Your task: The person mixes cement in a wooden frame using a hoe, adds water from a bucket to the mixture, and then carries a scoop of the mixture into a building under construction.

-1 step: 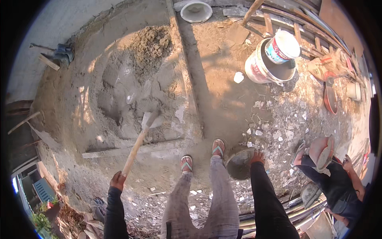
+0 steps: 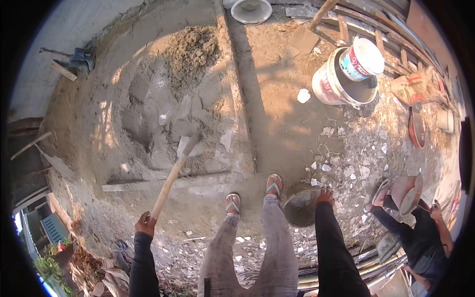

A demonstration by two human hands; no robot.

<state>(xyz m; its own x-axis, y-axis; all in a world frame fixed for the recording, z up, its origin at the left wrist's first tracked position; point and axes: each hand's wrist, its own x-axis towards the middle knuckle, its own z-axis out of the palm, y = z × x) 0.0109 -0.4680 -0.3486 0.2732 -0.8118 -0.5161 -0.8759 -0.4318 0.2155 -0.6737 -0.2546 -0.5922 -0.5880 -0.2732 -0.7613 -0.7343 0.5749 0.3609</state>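
My left hand [image 2: 145, 224] is closed around the end of the wooden handle of a hoe [image 2: 170, 184]. The hoe's blade rests on the wet grey mortar [image 2: 163, 131] spread in front of me. On my right, a dark round bucket [image 2: 299, 214] stands by my foot, its mouth facing up toward me. My right hand [image 2: 325, 196] grips its far right rim, fingers bent over the edge. What lies in the bucket's shaded inside is hard to make out.
Boards [image 2: 168, 184] edge the mortar. Beyond lie a pale basin [image 2: 251, 11], a second hoe [image 2: 304, 38] and a large white bucket [image 2: 329, 84] carrying a smaller pail [image 2: 361, 59]. Rubble [image 2: 349, 171] covers the right. At far right a co-worker [image 2: 420, 227] holds a bucket [image 2: 406, 194].
The view has shifted slightly, moving most things a little rightward. The co-worker's legs and bucket have moved slightly. My hands keep their holds on the hoe and the bucket rim.
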